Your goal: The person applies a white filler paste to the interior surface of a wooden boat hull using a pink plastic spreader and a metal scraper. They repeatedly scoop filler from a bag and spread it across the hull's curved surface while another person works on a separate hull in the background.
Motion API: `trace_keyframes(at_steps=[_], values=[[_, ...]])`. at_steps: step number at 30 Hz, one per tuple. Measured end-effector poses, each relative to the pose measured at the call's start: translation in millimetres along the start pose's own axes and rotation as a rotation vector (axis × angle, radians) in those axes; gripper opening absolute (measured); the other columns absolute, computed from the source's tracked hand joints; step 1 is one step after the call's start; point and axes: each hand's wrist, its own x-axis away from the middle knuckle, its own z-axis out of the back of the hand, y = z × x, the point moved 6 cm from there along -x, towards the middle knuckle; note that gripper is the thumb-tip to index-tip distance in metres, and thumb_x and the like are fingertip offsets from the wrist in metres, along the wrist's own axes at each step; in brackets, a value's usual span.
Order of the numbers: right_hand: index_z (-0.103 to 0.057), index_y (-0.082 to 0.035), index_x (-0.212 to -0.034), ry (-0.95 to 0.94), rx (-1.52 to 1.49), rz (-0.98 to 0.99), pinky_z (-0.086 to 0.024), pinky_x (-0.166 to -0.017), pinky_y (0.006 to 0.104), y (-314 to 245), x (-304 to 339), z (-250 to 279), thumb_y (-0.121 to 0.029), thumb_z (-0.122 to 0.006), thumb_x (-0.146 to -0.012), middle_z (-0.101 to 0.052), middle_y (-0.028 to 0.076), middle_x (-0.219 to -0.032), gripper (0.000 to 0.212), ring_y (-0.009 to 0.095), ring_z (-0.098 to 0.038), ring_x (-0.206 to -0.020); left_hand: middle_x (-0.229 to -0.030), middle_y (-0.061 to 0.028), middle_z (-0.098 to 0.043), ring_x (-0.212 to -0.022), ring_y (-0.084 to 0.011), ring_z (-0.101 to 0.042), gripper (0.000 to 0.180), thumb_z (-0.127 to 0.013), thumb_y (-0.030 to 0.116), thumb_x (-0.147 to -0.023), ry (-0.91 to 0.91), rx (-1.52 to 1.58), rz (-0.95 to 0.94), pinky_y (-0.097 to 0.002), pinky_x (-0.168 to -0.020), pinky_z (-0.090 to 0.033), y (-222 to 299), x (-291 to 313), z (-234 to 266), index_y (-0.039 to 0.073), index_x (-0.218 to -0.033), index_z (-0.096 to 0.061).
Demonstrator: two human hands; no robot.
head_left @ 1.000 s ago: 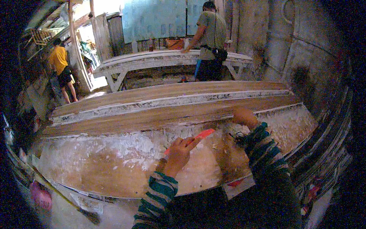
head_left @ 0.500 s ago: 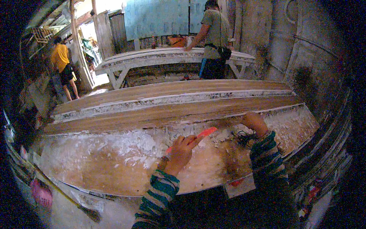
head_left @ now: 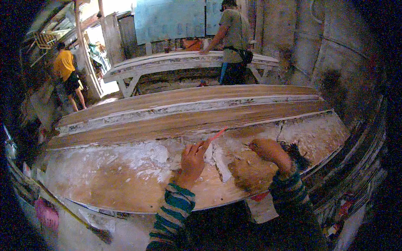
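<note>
A broad wooden panel (head_left: 121,180), smeared with white filler, lies in front of me. My left hand (head_left: 193,163) rests over its middle, fingers closed on a thin, flat orange-red tool (head_left: 217,134) pointing away to the right; its exact kind does not show. Beside that hand a whitish strip (head_left: 223,167) lies slantwise on the wood. Closed and low over the panel's right part, my right hand (head_left: 270,151) grips what looks like a brush with dark bristles (head_left: 296,154), sticking out by the wrist. The brush's handle is hidden in the fist. Filler crumbs lie around a brown patch (head_left: 251,175).
Beyond the panel run a raised white ridge (head_left: 188,106) and more bare wood. A long white bench (head_left: 167,62) stands behind, with a person (head_left: 234,37) leaning on it. Another person in yellow (head_left: 65,62) is far left. A broom (head_left: 100,235) and pink basket (head_left: 47,214) are lower left.
My right hand has come nearer and slightly left, and the dark bristles now show right of it. The orange-red tool in my left hand has turned to look thinner.
</note>
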Motion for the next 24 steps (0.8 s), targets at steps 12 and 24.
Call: trace_keyframes(at_steps=[12, 24], values=[[-0.067, -0.009, -0.085, -0.237, -0.382, 0.07, -0.05, -0.065, 0.0471, -45.2, 49.6, 11.3, -0.028, -0.059, -0.081, -0.066, 0.017, -0.082, 0.021, 0.039, -0.063, -0.075, -0.113, -0.0159, -0.06, -0.1, -0.0298, -0.056, 0.052, -0.051, 0.003, -0.088, 0.256, 0.205, 0.466, -0.0385, -0.084, -0.043, -38.2, 7.1, 29.9, 0.005, -0.139, -0.041], [-0.069, -0.014, -0.087, 0.037, 0.087, 0.369, -0.051, -0.061, 0.0476, -144.3, -63.3, -41.6, -0.032, -0.063, -0.078, -0.067, 0.014, -0.078, 0.021, 0.037, -0.064, -0.069, -0.143, -0.0097, -0.038, -0.123, -0.0212, -0.042, 0.058, -0.048, 0.002, -0.087, 0.829, 0.581, 0.777, -0.0337, -0.103, -0.032, -49.8, 57.8, 153.7, 0.001, -0.143, -0.033]])
